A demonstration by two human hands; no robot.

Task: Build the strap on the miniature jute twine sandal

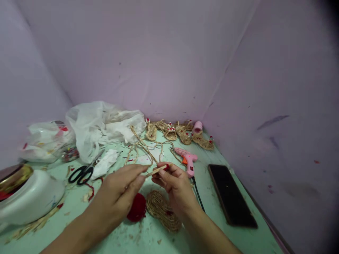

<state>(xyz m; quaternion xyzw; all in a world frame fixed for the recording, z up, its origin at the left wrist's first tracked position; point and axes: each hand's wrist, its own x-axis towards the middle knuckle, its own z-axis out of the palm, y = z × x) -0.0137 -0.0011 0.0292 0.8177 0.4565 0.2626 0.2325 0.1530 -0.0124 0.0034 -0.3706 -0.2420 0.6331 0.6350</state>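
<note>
- Pale purple walls (164, 63), scuffed with dark marks, meet in corners behind and beside a light green table (148, 240) littered with small scraps.
- Near the middle of the table, both hands are raised over the work, holding one short stretch of straw rope (153, 172) between them.
- The left hand (116, 195) pinches the rope between thumb and forefinger.
- The right hand (176, 183) has its thumb and fingers closed on the rope too, close to a bit of red at its upper right; how tightly they press cannot be told.
- More of the rope runs in loose loops over the table beyond the hands.
- Below the hands lie a ball of dark red yarn (137, 209) and, just right of it, a coiled straw sole (160, 210), partly hidden by the right hand.
- A pink glue gun (188, 160) lies just beyond the right hand, with a black phone (231, 195) farther right.
- To the left are black-handled scissors (81, 175), a crumpled white tissue (106, 165) and a white container (34, 197).
- Along the back stand a white plastic bag (103, 123), several small straw slippers (183, 135) with red and white beads, and a pink spool (197, 127).
</note>
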